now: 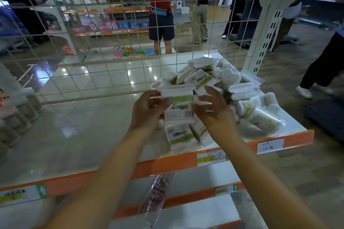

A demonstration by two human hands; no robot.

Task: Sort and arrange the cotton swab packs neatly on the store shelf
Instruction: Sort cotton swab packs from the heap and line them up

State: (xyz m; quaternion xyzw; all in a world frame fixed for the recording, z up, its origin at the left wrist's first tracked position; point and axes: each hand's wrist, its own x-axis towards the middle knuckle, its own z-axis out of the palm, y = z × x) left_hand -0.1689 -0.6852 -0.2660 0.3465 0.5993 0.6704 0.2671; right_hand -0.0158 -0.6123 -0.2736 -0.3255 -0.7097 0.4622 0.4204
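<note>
A green-and-white pack (177, 105) is held upright above the shelf (93, 135) — gripped at its left edge by the curled fingers of the left hand (149, 107) and at its right edge by the right hand (211, 107). Two packs (181, 135) lie flat just below it; a heap (223, 83) is piled behind — against the wire grid (93, 42).

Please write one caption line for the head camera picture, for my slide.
Both hands, left and right, hold a cotton swab pack above the shelf, before a loose pile of packs.
</note>
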